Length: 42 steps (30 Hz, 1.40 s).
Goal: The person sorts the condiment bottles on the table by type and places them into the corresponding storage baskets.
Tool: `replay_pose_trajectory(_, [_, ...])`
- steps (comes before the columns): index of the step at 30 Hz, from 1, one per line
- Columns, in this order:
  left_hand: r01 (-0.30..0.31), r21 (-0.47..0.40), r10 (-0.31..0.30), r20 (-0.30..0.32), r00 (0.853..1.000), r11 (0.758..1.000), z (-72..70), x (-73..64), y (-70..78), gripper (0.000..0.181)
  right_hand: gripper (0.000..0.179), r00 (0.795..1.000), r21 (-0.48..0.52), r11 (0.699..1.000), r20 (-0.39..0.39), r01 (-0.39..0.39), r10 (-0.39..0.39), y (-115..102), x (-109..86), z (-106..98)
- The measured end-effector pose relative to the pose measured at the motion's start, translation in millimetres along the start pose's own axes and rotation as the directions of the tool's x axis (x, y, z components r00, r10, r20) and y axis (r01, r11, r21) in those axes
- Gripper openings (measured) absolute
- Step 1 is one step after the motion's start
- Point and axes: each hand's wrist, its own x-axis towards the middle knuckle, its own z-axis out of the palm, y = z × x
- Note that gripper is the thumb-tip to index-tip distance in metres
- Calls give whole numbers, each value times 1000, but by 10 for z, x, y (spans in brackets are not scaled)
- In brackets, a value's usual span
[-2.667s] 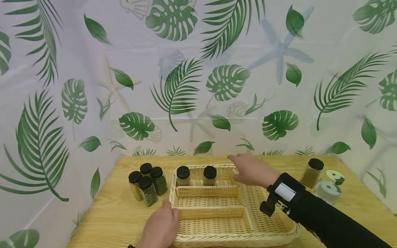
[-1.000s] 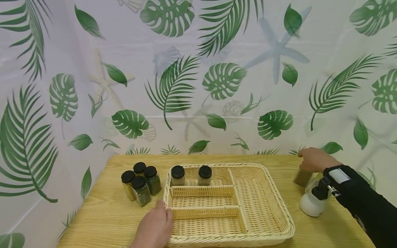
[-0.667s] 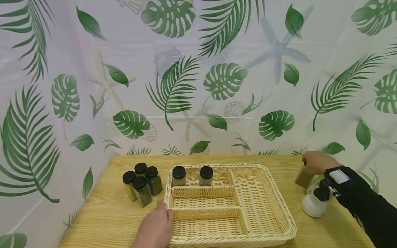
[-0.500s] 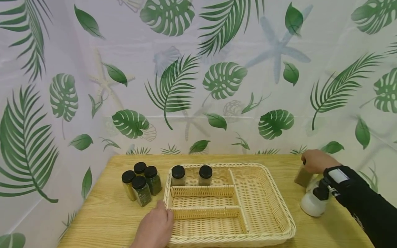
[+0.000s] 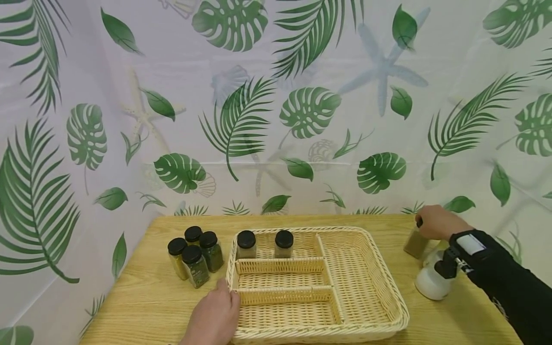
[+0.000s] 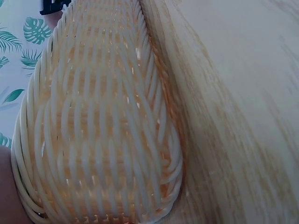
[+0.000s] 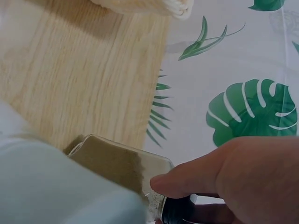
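Observation:
My right hand (image 5: 442, 223) holds a spice jar (image 5: 415, 243) by its black cap at the right of the table. In the right wrist view, the thumb (image 7: 170, 183) presses at the jar's neck, and brownish powder (image 7: 112, 163) shows through the clear glass. My left hand (image 5: 213, 314) grips the left rim of a divided wicker basket (image 5: 366, 330). Its woven outer wall (image 6: 103, 116) fills much of the left wrist view, with only a sliver of hand at the edge. Two black-capped jars (image 5: 247, 244) stand in the basket's back left compartment.
Several black-capped spice jars (image 5: 196, 268) stand grouped left of the basket. Under my right wrist is a container with a white lower part (image 5: 432, 285), partly hidden, with a yellowish one (image 5: 437, 254) behind it. A leaf-patterned sheet (image 5: 276, 143) hangs behind the wooden table (image 5: 129, 306).
From the basket's back rim, my right hand has moved right and taken hold of the spice jar by its cap. The left hand has stayed at the basket's left rim.

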Motion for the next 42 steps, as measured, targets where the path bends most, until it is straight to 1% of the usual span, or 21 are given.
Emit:
replay_pose_trajectory(3, [5,4,-5,4,1000,1000,-2,0,-2,48,20,1000,-18,1000,-20,22,-22,-50,3,-56])
replay_pose_trajectory(8, [14,15,-14,4,1000,1000,-5,-2,1,48,2,998,-35,999,-55,36,-38,-166,-3,-155])
replay_pose_trajectory(11, [18,16,-18,3,1000,1000,-2,-3,7,47,13,997,-42,998,-74,35,-38,-247,-20,-216])
replay_pose_trajectory(14, [15,13,-15,0,1000,1000,-2,-4,7,47,25,993,-60,997,-101,51,-57,-337,-54,-278])
replay_pose_trajectory(17, [9,13,-9,-2,1000,1000,1,-6,3,47,30,990,-80,994,-116,70,-80,-452,-89,-337])
replay_pose_trajectory(21, [5,8,-5,-3,1000,1000,5,-8,-4,48,35,990,-84,994,-113,71,-80,-627,-119,-403])
replay_pose_trajectory(24, [3,4,-3,0,1000,1000,5,-8,-7,49,37,990,-82,994,-115,78,-87,-763,-140,-446])
replay_pose_trajectory(30, [6,-5,-6,5,1000,1000,3,3,1,51,37,978,-98,982,-119,159,-170,-1035,-164,-512])
replay_pose_trajectory(34, [14,-6,-14,17,1000,1000,18,11,5,52,39,973,-100,977,-118,188,-199,-1181,-176,-517])
replay_pose_trajectory(42, [14,2,-14,24,1000,1000,10,14,11,51,35,949,-84,961,-153,264,-275,-1457,-194,-498])
